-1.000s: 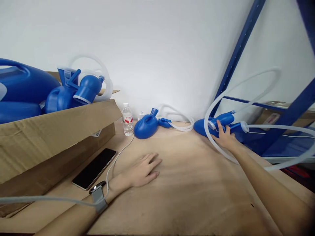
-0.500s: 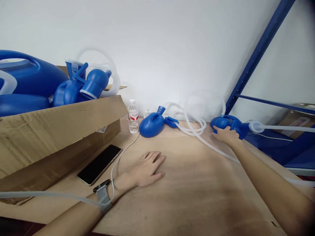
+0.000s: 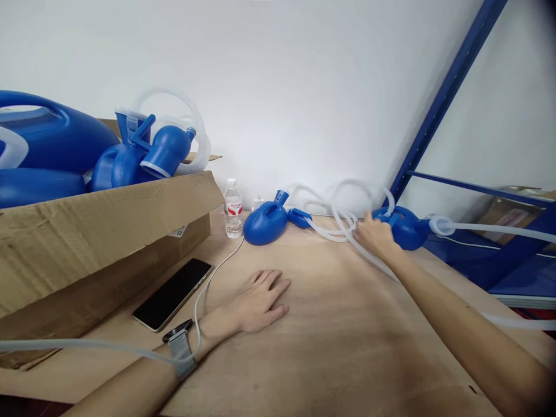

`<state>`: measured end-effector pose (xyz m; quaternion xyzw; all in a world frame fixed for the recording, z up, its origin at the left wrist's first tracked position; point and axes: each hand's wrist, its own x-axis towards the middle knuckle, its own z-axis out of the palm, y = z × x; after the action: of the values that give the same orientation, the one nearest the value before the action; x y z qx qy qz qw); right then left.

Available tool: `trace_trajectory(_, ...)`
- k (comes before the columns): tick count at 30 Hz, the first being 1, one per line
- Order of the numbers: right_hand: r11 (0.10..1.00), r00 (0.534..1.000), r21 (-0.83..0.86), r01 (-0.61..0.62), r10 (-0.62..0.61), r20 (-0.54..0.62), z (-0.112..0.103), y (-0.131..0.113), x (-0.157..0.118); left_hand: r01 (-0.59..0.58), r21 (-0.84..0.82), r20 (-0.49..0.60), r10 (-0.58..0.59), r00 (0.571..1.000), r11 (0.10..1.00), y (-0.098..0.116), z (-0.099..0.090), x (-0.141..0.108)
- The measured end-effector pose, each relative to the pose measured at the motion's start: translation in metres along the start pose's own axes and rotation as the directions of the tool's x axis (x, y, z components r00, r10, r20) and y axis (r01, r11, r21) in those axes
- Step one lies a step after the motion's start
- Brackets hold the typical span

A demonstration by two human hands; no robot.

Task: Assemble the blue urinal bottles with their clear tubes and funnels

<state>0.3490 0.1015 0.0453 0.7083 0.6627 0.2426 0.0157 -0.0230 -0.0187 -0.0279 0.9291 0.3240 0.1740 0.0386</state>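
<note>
In the head view, the left hand (image 3: 263,301) lies palm down on the wooden table (image 3: 330,336), just left of the middle of the frame. Its fingers are slightly apart and hold nothing. A watch (image 3: 181,347) is on that wrist, and a thin white cable (image 3: 202,298) passes over it and runs up towards the water bottle (image 3: 233,214).

The right hand (image 3: 374,234) is at the right of the frame, at the near left side of the far blue bottle (image 3: 409,229) and next to the looped clear hose (image 3: 384,269). Its fingers are blurred, so I cannot tell whether they are closed on the hose or just beside it. The far blue bottle lies on the table close to the blue shelf frame (image 3: 447,98), with a pale collar (image 3: 440,225) at its right end.

Near the centre, a round blue bottle (image 3: 264,225) rests beside the water bottle, its neck pointing up and right. A small blue cup (image 3: 299,218) is just right of it, with hose leading off.

At lower left, a dark phone (image 3: 174,294) lies between the left hand and the open cardboard box (image 3: 108,231). At upper left, several blue containers (image 3: 78,139) stick up out of the box.
</note>
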Motion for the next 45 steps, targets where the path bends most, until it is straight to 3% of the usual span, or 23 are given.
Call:
trace_trajectory(3, 0.976, 0.987, 0.150, 0.160, -0.155, -0.041, -0.016, -0.042, 0.017, 0.003, 0.001, 0.009, -0.003, 1.000, 1.000, 0.001, -0.002, 0.000)
trace_trajectory(5, 0.941, 0.978, 0.271, 0.204, -0.205, -0.026, -0.023, -0.075, 0.031, 0.011, 0.001, 0.031, -0.011, 0.999, 1.000, 0.002, -0.005, 0.000)
trace_trajectory(9, 0.897, 0.987, 0.434, 0.085, -0.134, 0.085, -0.020, -0.129, 0.057, 0.023, -0.023, 0.021, -0.023, 1.000, 0.999, 0.003, -0.007, 0.000)
trace_trajectory(13, 0.857, 0.988, 0.507, 0.092, -0.141, 0.058, -0.009, -0.150, 0.063, 0.097, -0.015, -0.064, -0.097, 0.993, 0.995, -0.005, -0.004, 0.001)
trace_trajectory(18, 0.814, 0.974, 0.538, 0.219, -0.211, -0.076, -0.012, -0.146, 0.045, 0.251, 0.011, -0.222, -0.243, 0.944, 0.968, -0.035, 0.000, 0.006)
trace_trajectory(22, 0.753, 0.964, 0.603, 0.263, -0.234, -0.128, -0.022, -0.126, 0.022, 0.365, 0.006, -0.380, -0.335, 0.862, 0.931, -0.065, -0.003, 0.007)
trace_trajectory(25, 0.596, 0.959, 0.756, 0.270, -0.235, -0.157, -0.030, -0.103, 0.000, 0.419, -0.028, -0.409, -0.393, 0.824, 0.907, -0.085, -0.009, 0.010)
trace_trajectory(28, 0.421, 0.928, 0.864, 0.277, -0.349, -0.128, -0.044, -0.081, -0.025, 0.459, -0.046, -0.389, -0.439, 0.810, 0.887, -0.100, -0.017, 0.022)
trace_trajectory(32, 0.310, 0.856, 0.914, 0.261, -0.512, -0.070, -0.066, -0.064, -0.061, 0.501, -0.063, -0.371, -0.487, 0.791, 0.863, -0.111, -0.023, 0.055)
trace_trajectory(34, 0.325, 0.839, 0.899, 0.293, -0.538, -0.079, -0.070, -0.062, -0.076, 0.541, -0.052, -0.380, -0.518, 0.767, 0.839, -0.110, -0.023, 0.071)
trace_trajectory(37, 0.418, 0.824, 0.787, 0.453, -0.533, -0.191, -0.062, -0.066, -0.089, 0.578, 0.010, -0.405, -0.526, 0.748, 0.816, -0.104, -0.019, 0.085)
trace_trajectory(41, 0.528, 0.799, 0.609, 0.592, -0.487, -0.353, -0.040, -0.077, -0.090, 0.498, 0.066, -0.410, -0.432, 0.804, 0.865, -0.091, -0.006, 0.084)
trace_trajectory(43, 0.523, 0.780, 0.584, 0.621, -0.490, -0.390, -0.033, -0.081, -0.089, 0.428, 0.042, -0.417, -0.373, 0.829, 0.903, -0.087, 0.000, 0.083)
trace_trajectory(45, 0.454, 0.749, 0.608, 0.651, -0.515, -0.417, -0.032, -0.083, -0.091, 0.356, -0.015, -0.424, -0.328, 0.844, 0.935, -0.085, 0.004, 0.086)
